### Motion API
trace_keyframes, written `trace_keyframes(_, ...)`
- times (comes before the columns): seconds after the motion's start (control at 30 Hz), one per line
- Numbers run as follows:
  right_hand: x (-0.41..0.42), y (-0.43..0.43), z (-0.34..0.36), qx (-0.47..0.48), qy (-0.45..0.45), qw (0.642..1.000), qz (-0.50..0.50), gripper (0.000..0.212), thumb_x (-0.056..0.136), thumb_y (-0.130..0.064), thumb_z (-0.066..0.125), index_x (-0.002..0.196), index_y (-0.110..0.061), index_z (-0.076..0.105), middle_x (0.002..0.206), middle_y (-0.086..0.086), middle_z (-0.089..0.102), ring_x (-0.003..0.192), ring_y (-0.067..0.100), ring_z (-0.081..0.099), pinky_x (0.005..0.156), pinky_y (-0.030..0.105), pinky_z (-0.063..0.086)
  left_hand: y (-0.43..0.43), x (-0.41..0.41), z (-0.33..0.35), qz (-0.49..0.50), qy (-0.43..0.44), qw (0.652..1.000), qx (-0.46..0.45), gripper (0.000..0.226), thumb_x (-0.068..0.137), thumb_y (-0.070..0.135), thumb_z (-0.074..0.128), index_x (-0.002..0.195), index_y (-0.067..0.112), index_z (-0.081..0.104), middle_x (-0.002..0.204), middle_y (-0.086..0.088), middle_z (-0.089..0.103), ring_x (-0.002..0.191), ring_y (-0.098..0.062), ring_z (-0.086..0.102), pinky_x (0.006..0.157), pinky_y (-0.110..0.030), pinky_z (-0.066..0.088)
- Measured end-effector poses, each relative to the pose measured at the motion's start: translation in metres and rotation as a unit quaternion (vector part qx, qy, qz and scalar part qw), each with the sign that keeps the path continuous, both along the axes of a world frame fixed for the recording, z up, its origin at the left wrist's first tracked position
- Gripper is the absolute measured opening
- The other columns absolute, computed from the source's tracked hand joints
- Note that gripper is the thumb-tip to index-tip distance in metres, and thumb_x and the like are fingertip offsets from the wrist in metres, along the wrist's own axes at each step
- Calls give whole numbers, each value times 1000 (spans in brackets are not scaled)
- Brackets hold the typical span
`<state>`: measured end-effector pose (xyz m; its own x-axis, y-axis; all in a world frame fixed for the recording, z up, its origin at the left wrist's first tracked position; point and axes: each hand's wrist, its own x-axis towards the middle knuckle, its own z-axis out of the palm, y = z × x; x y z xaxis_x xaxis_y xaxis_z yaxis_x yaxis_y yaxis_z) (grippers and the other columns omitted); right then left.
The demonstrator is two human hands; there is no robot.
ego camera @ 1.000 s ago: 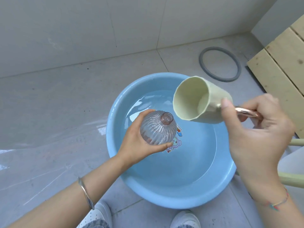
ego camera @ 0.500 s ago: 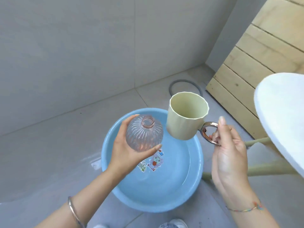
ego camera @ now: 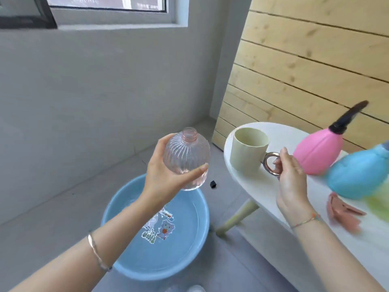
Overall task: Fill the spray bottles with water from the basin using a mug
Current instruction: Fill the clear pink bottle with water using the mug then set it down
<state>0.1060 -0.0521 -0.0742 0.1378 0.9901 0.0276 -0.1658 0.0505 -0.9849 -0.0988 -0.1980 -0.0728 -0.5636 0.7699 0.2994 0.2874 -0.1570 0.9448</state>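
My left hand [ego camera: 166,175] grips a clear ribbed pink bottle [ego camera: 186,157] with no cap, held upright above the blue basin [ego camera: 117,268] of water on the floor. The pale green mug [ego camera: 247,151] stands upright at the left edge of the white table [ego camera: 271,190], and looks empty. My right hand [ego camera: 289,178] holds its round metallic handle [ego camera: 271,163] by the fingertips. A pink spray bottle [ego camera: 317,152] with a black nozzle and a blue spray bottle [ego camera: 357,175] stand on the table to the right of the mug.
A pink spray head [ego camera: 343,216] lies on the table near my right wrist, with a blurred green shape [ego camera: 379,203] beside it. A small black cap [ego camera: 213,183] lies on the floor between basin and table. Wooden slat wall behind the table; grey wall and window at left.
My view has swung up and to the right. The mug went from tilted over the bottle to upright, then across to the table. The bottle rose with my left hand.
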Motion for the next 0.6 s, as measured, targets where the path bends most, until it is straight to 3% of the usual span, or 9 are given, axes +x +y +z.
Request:
trace_keyframes(0.13,27,15,-14,-30,-11,999,-13,35,98,-30,52,64,-22,48,45,-19,50,64,7,40,66,19,32,13,36,20,-32,0,999,15,84,53,36,96,125,28,52,116,17,64,111,2,59,95,-15,45)
trace_keyframes(0.2,37,19,-17,-39,-15,999,-7,33,98,-29,51,66,-22,50,49,-18,53,66,7,42,67,19,33,18,54,24,-41,7,999,15,84,52,44,94,125,31,53,118,17,64,114,-2,59,100,-24,46)
trace_keyframes(0.3,44,18,-15,-57,-31,997,47,24,98,-28,51,76,-20,56,72,-9,59,74,7,50,77,23,37,22,74,27,-55,5,998,13,83,51,50,90,123,34,53,118,14,65,115,-8,61,103,-38,48)
trace_keyframes(0.4,57,19,-7,-69,-61,990,104,22,97,-32,53,82,-20,61,83,-5,64,83,10,55,85,25,40,26,95,30,-64,1,998,15,81,50,48,89,122,33,53,114,15,66,111,-7,63,102,-38,49)
trace_keyframes(0.5,82,16,8,-14,-149,982,117,15,93,-32,60,93,-17,61,86,-9,62,85,8,55,76,11,40,30,111,29,-74,1,997,14,80,50,49,89,120,37,53,114,15,66,112,-8,63,103,-39,48)
trace_keyframes(0.6,126,7,19,84,-291,950,73,10,88,-21,67,92,-13,63,89,-4,64,86,13,56,63,7,41,36,127,27,-86,0,996,11,79,50,51,89,119,39,53,114,18,65,112,-5,61,101,-32,47)
